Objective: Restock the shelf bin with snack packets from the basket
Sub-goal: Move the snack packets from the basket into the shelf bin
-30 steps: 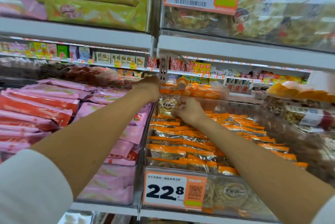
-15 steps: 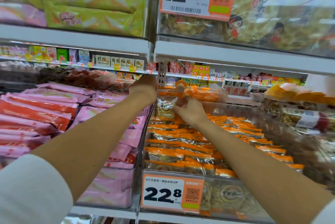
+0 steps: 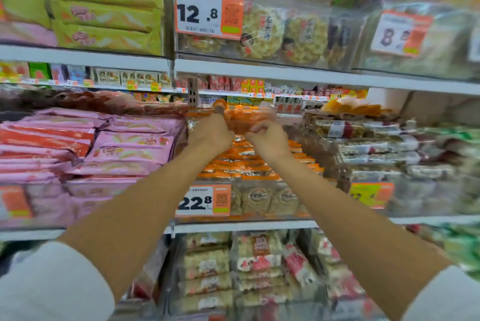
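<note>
Now both arms reach to the back of the bin [image 3: 272,202], over rows of orange snack pkts [image 3: 233,164]. Left hand [image 3: 210,136] & right hand [image 3: 268,140] sit close together, fingers curled; can't tell what they hold, too blurred.

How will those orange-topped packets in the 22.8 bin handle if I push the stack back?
Probably slippery: the orange-topped packets have glossy film, overlapping in loose rows. Likely light yet breakable, since round crackers show through the clear fronts.
</note>
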A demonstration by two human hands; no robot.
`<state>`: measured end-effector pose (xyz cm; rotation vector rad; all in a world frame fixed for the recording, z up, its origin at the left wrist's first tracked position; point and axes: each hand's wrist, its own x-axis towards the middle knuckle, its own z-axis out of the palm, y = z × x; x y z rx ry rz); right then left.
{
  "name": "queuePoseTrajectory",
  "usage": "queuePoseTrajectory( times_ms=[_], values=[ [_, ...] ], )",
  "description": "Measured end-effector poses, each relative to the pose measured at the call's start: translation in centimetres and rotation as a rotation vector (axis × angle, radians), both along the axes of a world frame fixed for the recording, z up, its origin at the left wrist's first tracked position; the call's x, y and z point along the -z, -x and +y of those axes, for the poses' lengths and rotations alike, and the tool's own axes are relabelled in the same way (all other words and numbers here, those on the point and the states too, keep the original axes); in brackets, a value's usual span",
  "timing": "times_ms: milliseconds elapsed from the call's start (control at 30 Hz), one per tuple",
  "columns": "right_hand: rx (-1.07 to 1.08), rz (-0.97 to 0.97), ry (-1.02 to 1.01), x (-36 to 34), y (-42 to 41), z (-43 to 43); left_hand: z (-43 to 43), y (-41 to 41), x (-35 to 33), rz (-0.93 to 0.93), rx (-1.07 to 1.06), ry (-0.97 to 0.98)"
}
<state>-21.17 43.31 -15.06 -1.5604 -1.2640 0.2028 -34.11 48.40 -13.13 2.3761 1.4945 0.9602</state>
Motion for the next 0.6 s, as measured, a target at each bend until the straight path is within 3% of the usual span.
queuePoseTrajectory(
  times_ms=[133, 333, 600],
  values=[
    [0.016, 0.049, -0.043, 2.6, -1.6, -7.1, -7.2, -2.9, 2.9, -0.086, 0.120, 0.086],
    [0.148, 0.144, -0.009, 10.6, -5.9, -17.7, -17.0, -8.2, 8.6, -0.003, 0.220, 0.128],
    [0.291, 0.275, 0.220, 25.0, -11.2, -32.1, -26.7, -14.2, 22.6, 0.124, 0.495, 0.516]
  ],
)
